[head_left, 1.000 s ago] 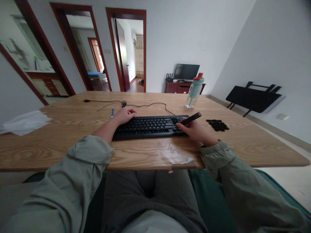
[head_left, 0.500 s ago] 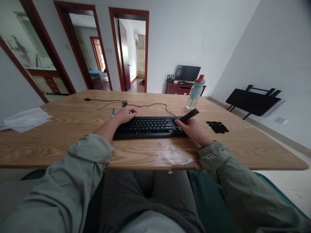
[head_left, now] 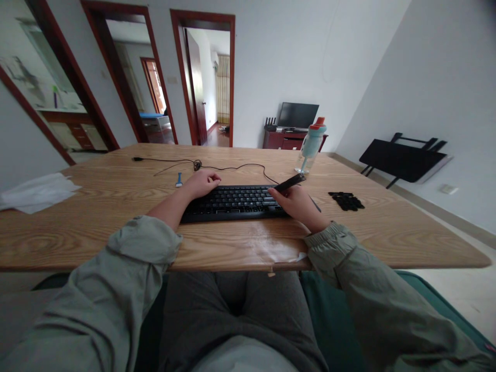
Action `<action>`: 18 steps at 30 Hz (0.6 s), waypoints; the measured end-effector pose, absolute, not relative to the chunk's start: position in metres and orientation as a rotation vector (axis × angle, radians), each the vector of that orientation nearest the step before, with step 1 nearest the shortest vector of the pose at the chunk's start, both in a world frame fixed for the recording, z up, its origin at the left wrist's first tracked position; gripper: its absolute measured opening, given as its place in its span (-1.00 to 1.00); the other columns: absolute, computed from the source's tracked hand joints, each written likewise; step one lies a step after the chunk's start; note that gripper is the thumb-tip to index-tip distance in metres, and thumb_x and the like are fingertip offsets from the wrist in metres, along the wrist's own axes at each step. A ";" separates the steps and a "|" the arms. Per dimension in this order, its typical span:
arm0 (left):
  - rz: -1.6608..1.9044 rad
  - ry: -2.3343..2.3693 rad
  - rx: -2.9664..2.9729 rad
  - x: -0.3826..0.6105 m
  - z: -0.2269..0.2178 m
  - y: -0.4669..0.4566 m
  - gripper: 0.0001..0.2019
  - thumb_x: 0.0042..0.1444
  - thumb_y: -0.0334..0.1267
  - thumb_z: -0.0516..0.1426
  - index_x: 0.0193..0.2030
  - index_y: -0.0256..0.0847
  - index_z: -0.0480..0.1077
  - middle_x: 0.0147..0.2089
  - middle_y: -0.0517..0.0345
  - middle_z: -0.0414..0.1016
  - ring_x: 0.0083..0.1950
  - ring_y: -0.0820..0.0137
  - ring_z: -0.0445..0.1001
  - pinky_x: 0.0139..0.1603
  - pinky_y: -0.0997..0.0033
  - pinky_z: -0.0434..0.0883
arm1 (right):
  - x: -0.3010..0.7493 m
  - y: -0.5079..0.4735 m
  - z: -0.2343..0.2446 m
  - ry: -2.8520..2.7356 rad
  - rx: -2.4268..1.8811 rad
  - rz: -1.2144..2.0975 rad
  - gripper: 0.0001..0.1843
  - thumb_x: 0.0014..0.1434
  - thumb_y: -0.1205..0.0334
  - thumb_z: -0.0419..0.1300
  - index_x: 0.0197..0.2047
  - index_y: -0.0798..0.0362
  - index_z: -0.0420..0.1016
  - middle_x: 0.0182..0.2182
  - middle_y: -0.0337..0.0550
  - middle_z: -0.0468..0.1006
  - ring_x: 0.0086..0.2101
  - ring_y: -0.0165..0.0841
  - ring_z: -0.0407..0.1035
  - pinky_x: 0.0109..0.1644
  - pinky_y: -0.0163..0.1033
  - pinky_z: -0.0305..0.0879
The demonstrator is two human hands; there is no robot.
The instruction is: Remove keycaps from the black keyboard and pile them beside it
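A black keyboard (head_left: 236, 202) lies flat on the wooden table in front of me. At its upper left corner, my left hand (head_left: 200, 184) grips the edge with curled fingers; the fingertips are partly hidden. My right hand (head_left: 298, 201) is closed round a black stick-shaped tool (head_left: 290, 182), held slanting over the right part of the keyboard, its outer end pointing up and right. The lower end of the tool is hidden by the hand. A small blue brush-like piece (head_left: 179, 180) with a white end lies left of my left hand.
The keyboard's cable (head_left: 240, 166) runs behind it across the table (head_left: 225, 243). Several small black pieces (head_left: 346, 200) lie in a pile at right. A clear bottle with an orange lid (head_left: 310, 145) stands behind. White tissue (head_left: 41, 192) lies at far left.
My right hand has moved left over the keyboard with the black tool, showing more of the keyboard's right end. My left hand stays at the upper left corner.
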State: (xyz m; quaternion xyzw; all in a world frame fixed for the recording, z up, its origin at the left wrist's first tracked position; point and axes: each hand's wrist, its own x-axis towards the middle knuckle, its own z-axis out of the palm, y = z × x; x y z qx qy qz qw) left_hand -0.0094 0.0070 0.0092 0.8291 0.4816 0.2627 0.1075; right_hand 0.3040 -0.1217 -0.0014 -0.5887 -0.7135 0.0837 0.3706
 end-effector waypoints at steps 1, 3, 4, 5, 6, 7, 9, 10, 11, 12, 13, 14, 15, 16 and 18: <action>0.764 1.410 2.455 -0.009 0.009 0.007 -0.71 0.15 -0.15 0.17 -0.11 -0.19 0.67 -0.11 0.01 0.71 -0.17 0.24 0.58 -0.05 0.31 0.48 | 0.305 -0.122 -0.002 -1.821 -1.515 0.210 -0.51 0.36 -0.12 0.16 -0.38 0.09 0.61 -0.42 0.00 0.67 -0.39 -0.19 0.52 -0.37 -0.19 0.24; 0.753 1.403 2.479 -0.008 0.009 0.007 -0.70 0.15 -0.15 0.16 -0.10 -0.18 0.67 -0.10 0.02 0.71 -0.15 0.24 0.58 -0.02 0.31 0.49 | 0.306 -0.126 -0.003 -1.811 -1.542 0.172 -0.49 0.35 -0.14 0.16 -0.44 0.08 0.57 -0.46 -0.01 0.64 -0.44 -0.21 0.48 -0.39 -0.19 0.20; 0.752 1.403 2.486 -0.008 0.009 0.007 -0.70 0.15 -0.15 0.16 -0.10 -0.17 0.67 -0.10 0.02 0.71 -0.14 0.24 0.59 -0.01 0.30 0.49 | 0.306 -0.128 -0.004 -1.815 -1.554 0.150 -0.48 0.35 -0.15 0.16 -0.46 0.07 0.55 -0.49 -0.02 0.62 -0.47 -0.23 0.46 -0.41 -0.18 0.17; 0.751 1.405 2.490 -0.008 0.008 0.007 -0.70 0.15 -0.15 0.16 -0.10 -0.17 0.67 -0.10 0.02 0.71 -0.14 0.23 0.59 0.00 0.30 0.49 | 0.306 -0.131 -0.005 -1.825 -1.560 0.132 -0.47 0.36 -0.16 0.15 -0.49 0.05 0.52 -0.52 -0.03 0.59 -0.49 -0.24 0.43 -0.41 -0.18 0.16; 0.748 1.407 2.492 -0.008 0.008 0.008 -0.70 0.16 -0.15 0.16 -0.09 -0.17 0.67 -0.11 0.02 0.70 -0.14 0.23 0.59 0.00 0.30 0.49 | 0.305 -0.134 -0.006 -1.838 -1.562 0.115 -0.46 0.36 -0.17 0.14 -0.50 0.04 0.50 -0.53 -0.05 0.58 -0.50 -0.25 0.41 -0.41 -0.18 0.15; 0.747 1.407 2.493 -0.008 0.007 0.008 -0.70 0.16 -0.15 0.16 -0.09 -0.17 0.67 -0.12 0.02 0.70 -0.14 0.23 0.59 0.00 0.30 0.48 | 0.304 -0.136 -0.006 -1.853 -1.559 0.096 -0.45 0.37 -0.18 0.13 -0.50 0.03 0.49 -0.54 -0.06 0.56 -0.50 -0.26 0.40 -0.41 -0.17 0.15; 0.743 1.399 2.497 -0.008 0.007 0.008 -0.69 0.16 -0.15 0.16 -0.09 -0.18 0.67 -0.12 0.01 0.70 -0.15 0.23 0.58 -0.01 0.30 0.48 | 0.299 -0.140 -0.006 -1.875 -1.551 0.052 -0.45 0.39 -0.17 0.11 -0.50 0.02 0.48 -0.53 -0.06 0.57 -0.49 -0.25 0.41 -0.37 -0.17 0.17; 0.742 1.394 2.498 -0.008 0.007 0.009 -0.69 0.16 -0.15 0.16 -0.09 -0.19 0.67 -0.12 0.01 0.70 -0.15 0.23 0.58 -0.01 0.31 0.48 | 0.295 -0.140 -0.005 -1.881 -1.551 0.031 -0.45 0.40 -0.17 0.11 -0.50 0.01 0.48 -0.52 -0.05 0.57 -0.47 -0.24 0.43 -0.35 -0.16 0.18; 0.742 1.390 2.498 -0.007 0.007 0.009 -0.69 0.16 -0.15 0.16 -0.10 -0.20 0.67 -0.11 0.00 0.70 -0.16 0.23 0.58 -0.02 0.31 0.48 | 0.291 -0.141 -0.005 -1.886 -1.554 0.015 -0.45 0.40 -0.17 0.10 -0.49 0.01 0.47 -0.51 -0.04 0.58 -0.46 -0.23 0.44 -0.34 -0.16 0.18; 0.743 1.387 2.497 -0.007 0.007 0.009 -0.69 0.16 -0.16 0.16 -0.10 -0.20 0.67 -0.11 0.00 0.70 -0.16 0.23 0.58 -0.02 0.31 0.48 | 0.288 -0.140 -0.004 -1.888 -1.557 0.004 -0.45 0.41 -0.16 0.10 -0.49 0.01 0.47 -0.50 -0.02 0.59 -0.45 -0.22 0.45 -0.34 -0.16 0.18; 0.744 1.388 2.495 -0.007 0.007 0.009 -0.69 0.16 -0.16 0.16 -0.10 -0.20 0.67 -0.11 0.01 0.70 -0.16 0.23 0.59 -0.02 0.31 0.48 | 0.285 -0.140 -0.003 -1.886 -1.560 -0.005 -0.45 0.41 -0.16 0.10 -0.49 0.02 0.47 -0.49 -0.02 0.60 -0.45 -0.22 0.46 -0.33 -0.16 0.18; 0.745 1.388 2.493 -0.007 0.007 0.008 -0.69 0.16 -0.16 0.16 -0.10 -0.20 0.67 -0.11 0.01 0.70 -0.16 0.24 0.59 -0.03 0.31 0.48 | 0.283 -0.139 -0.003 -1.882 -1.566 -0.013 -0.45 0.41 -0.16 0.10 -0.49 0.02 0.47 -0.48 -0.01 0.61 -0.45 -0.22 0.46 -0.33 -0.16 0.18; 0.748 1.388 2.490 -0.007 0.008 0.008 -0.69 0.16 -0.16 0.16 -0.10 -0.20 0.67 -0.12 0.01 0.70 -0.17 0.24 0.59 -0.03 0.31 0.48 | 0.283 -0.137 -0.003 -1.874 -1.575 -0.018 -0.45 0.41 -0.17 0.09 -0.49 0.02 0.47 -0.49 -0.01 0.60 -0.46 -0.23 0.45 -0.33 -0.16 0.18; 0.749 1.386 2.487 -0.007 0.008 0.008 -0.69 0.16 -0.16 0.15 -0.10 -0.20 0.67 -0.12 0.01 0.70 -0.17 0.24 0.59 -0.02 0.31 0.48 | 0.285 -0.136 -0.003 -1.859 -1.587 -0.019 -0.44 0.40 -0.17 0.09 -0.50 0.02 0.47 -0.50 0.00 0.59 -0.47 -0.23 0.44 -0.34 -0.16 0.18; 0.748 1.382 2.484 -0.008 0.008 0.008 -0.69 0.17 -0.17 0.15 -0.09 -0.20 0.67 -0.12 0.01 0.70 -0.17 0.24 0.59 -0.01 0.30 0.49 | 0.293 -0.134 -0.005 -1.814 -1.607 0.014 -0.45 0.39 -0.17 0.11 -0.49 0.03 0.48 -0.51 0.00 0.59 -0.47 -0.22 0.44 -0.36 -0.16 0.19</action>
